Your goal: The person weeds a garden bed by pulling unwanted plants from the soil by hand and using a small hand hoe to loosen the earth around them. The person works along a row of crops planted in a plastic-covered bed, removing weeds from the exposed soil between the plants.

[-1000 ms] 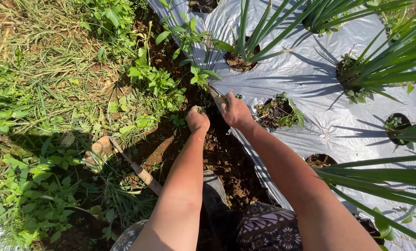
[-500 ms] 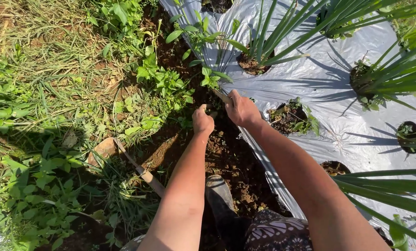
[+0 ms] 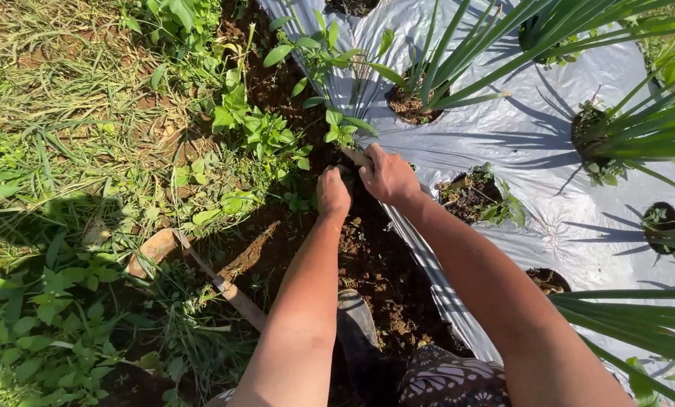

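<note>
Tool handle: a pale wooden handle sticks out of the right hand, at the edge of the silver mulch sheet; only a short stub shows, the rest is hidden inside the fist and the working end cannot be seen.
Handle axis: its long axis runs from the fist toward the far left, pointing at a small leafy weed just beyond it.
Right hand: curled tight around the handle, knuckles up.
Left hand: the left hand is closed into a fist just left of the right hand, over dark soil; what it grips is hidden in shadow and cannot be told.
Hidden parts: both fists cover the ground beneath them; the person's patterned clothing is cut off by the near edge.
Near left: a long wooden hoe lies on the ground among weeds, its blade end toward the left.
Right: long-leaved green plants grow from round holes in the sheet.
Left: grass and broad-leaved weeds cover the ground.
</note>
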